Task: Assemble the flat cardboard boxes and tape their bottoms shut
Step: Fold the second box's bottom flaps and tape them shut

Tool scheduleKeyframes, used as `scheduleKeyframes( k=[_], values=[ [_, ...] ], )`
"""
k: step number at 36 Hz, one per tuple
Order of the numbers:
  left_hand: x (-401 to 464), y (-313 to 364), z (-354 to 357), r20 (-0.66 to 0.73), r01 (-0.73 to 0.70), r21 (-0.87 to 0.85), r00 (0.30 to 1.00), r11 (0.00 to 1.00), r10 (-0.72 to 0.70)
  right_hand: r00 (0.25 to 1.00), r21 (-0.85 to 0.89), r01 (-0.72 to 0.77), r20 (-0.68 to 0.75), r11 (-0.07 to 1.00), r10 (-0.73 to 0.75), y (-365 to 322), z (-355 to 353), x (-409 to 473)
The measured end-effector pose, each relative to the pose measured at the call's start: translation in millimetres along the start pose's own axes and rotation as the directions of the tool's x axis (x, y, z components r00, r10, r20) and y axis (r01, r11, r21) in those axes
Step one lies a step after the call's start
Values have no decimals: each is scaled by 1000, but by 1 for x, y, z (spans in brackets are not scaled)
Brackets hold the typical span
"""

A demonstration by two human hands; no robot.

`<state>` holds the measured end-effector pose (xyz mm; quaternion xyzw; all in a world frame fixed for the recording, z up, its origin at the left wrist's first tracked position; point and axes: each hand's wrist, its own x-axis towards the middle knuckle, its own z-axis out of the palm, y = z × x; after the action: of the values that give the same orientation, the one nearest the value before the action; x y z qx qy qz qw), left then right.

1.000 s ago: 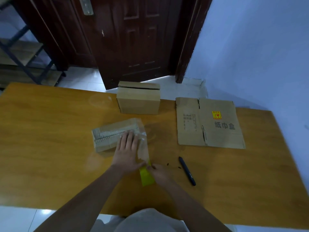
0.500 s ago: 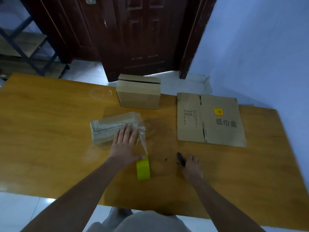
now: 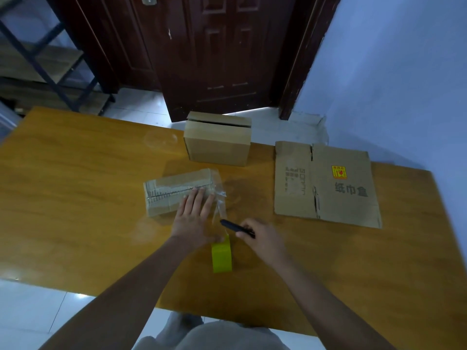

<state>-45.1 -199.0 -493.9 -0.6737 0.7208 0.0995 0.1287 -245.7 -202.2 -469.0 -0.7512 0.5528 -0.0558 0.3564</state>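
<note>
Two hands work over the wooden surface [image 3: 75, 198] in the one head view. My left hand [image 3: 194, 218] lies flat, fingers straight, pressing on the near end of the small box [image 3: 174, 195], which lies on its side in the middle of the surface. A strip of clear tape [image 3: 219, 205] runs from that box's right end down towards me to the yellow tape roll [image 3: 222, 257], which stands on edge just below my left thumb. My right hand [image 3: 262, 238] has its grip closed around a black cutter [image 3: 231, 225], the tip pointing left and reaching the tape strip between box and roll. Farther off stands an assembled box [image 3: 218, 145], its top slightly open. To its right a flat box [image 3: 326, 183] lies unfolded, printed side up, well apart from my hands.
</note>
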Motion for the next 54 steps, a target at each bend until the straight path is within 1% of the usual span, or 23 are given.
scheduleKeyframes(
  k=[8,17,20,26,31,35,47,54],
  values=[
    [-3,2,-3,16,-3,-23,1000,1000,3,998,-133,-63,-34,989,59,-16,10,12],
    [-1,2,-3,-2,14,-33,1000,999,-15,991,-202,-120,-76,972,106,-23,14,13],
    [0,2,-3,-2,14,-46,1000,999,-14,991,-204,-125,-83,971,110,-25,16,12],
    [1,1,-3,11,10,-20,1000,1000,-10,989,-198,-133,-84,971,118,-25,11,8],
    [1,0,-3,10,7,-33,1000,999,-6,991,-169,-130,-53,977,122,-23,8,8],
    [1,0,-3,10,12,-19,1000,1000,-11,989,-180,-144,-44,973,138,-26,8,12],
    [1,0,-1,-9,15,-34,1000,999,-15,974,-206,-221,-86,953,208,-30,12,12],
    [-1,-1,-3,-3,-12,-63,1000,998,12,957,-198,-285,-115,938,267,-22,10,12]
  ],
)
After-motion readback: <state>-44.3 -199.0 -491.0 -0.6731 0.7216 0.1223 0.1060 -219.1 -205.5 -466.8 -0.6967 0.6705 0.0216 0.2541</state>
